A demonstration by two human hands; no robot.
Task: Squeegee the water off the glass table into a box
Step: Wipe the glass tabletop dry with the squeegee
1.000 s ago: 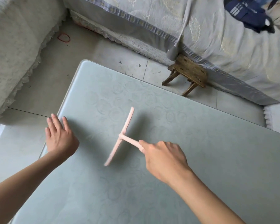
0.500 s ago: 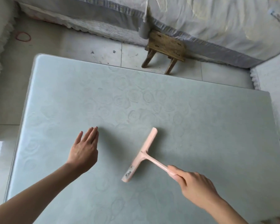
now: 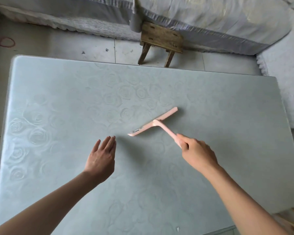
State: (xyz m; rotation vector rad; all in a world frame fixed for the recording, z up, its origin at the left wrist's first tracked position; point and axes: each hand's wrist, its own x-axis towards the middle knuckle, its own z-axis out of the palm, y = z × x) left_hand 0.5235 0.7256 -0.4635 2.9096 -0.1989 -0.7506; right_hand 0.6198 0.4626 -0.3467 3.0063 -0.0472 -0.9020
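step: squeegee stroke | right hand (image 3: 198, 154) fingers curled round pink squeegee (image 3: 154, 124) handle | left hand (image 3: 101, 159) fingers straight, together | advice: keep blade flat on glass table (image 3: 58, 92), even pressure

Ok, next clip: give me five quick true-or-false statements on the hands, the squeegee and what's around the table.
1. The right hand grips the pink squeegee by its handle. True.
2. The left hand holds a cloth. False: it holds nothing, its fingers straight.
3. The squeegee's blade hangs past the edge of the glass table. False: it is over the table's middle part.
4. A wooden stool stands on the floor beyond the table's far edge. True.
5. A red ring lies on the table. False: it lies on the floor, far left.
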